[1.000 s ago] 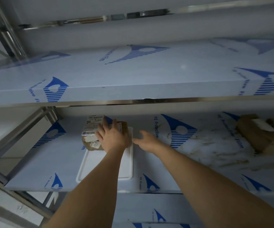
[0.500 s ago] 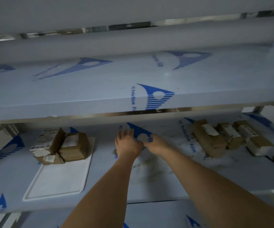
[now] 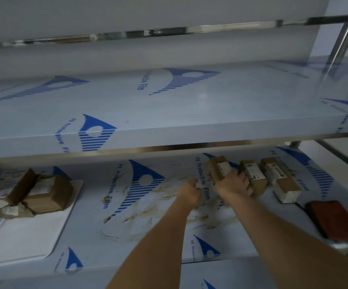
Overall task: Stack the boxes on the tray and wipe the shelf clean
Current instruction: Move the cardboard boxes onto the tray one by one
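My right hand [image 3: 232,187] wraps the labelled cardboard box [image 3: 219,168]; left hand [image 3: 189,192] curled, empty. Box prob. light, stiff — grip long sides.

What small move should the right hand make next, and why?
Probably lift the leftmost box, which the right hand already grips, and carry it left to the white tray, where other boxes sit. Two boxes wait on the smeared shelf.

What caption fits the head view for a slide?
Right hand grips a box on the stained shelf; left hand is beside it, tray with boxes at left.
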